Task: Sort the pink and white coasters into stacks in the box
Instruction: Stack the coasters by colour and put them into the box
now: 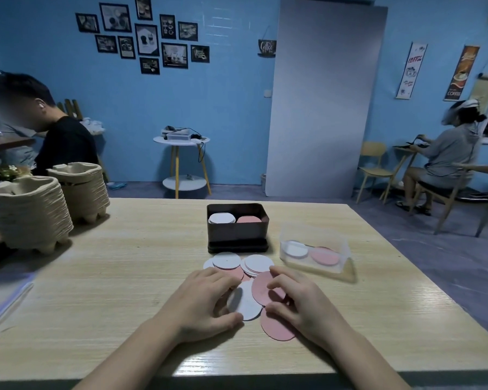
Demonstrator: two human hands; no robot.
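Note:
A dark box (237,230) stands mid-table with a white stack (221,218) on its left and a pink stack (248,219) on its right. In front of it lies a loose pile of white coasters (257,263) and pink coasters (261,288). My left hand (200,302) pinches a white coaster (244,302) between thumb and fingers. My right hand (299,299) holds a pink coaster by its edge, above another pink coaster (276,326) lying flat.
A clear plastic box (316,253) with a white and a pink stack sits right of the dark box. Two piles of pulp cup trays (28,215) stand at the table's left. Two people sit at other tables on the far left and right.

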